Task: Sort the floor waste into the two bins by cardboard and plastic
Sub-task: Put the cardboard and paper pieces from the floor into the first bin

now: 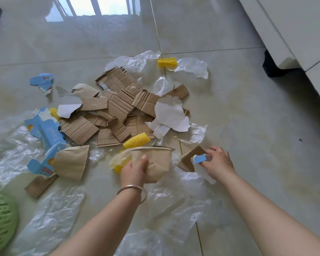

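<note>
Head view, looking down at a glossy tiled floor (238, 100) strewn with mixed waste.

Left hand (135, 169): fingers closed around a crushed brown paper cup (155, 159), held just above the floor, rim facing away from the person. A silver bangle (132, 191) sits on that wrist. Yellow foam netting (118, 168) shows just left of the hand, touching the cup; whether it is also in the grip cannot be told.

Right hand (217, 163): thumb and fingers pinching a small blue-and-white card scrap (199, 159), which lies against a brown cardboard piece (189, 159) on the floor.

Waste layout:
- Main pile of torn corrugated cardboard (116, 106) in mid-frame, pieces overlapping.
- White torn paperboard (171, 115) at the pile's right edge.
- Blue printed carton pieces (48, 130) at the pile's left; another blue scrap (42, 80) lies apart, farther away.
- Second flattened brown cup (71, 163) left of the held one, resting partly on a blue carton piece.
- Yellow foam sleeve (136, 142) just beyond the held cup; another yellow foam piece (167, 62) at the far edge of the mess.
- Clear plastic film (50, 215) in sheets around and under the pile, including below both forearms.
- Green mesh foam object (0, 217) at lower left edge, cut off by the frame
</note>
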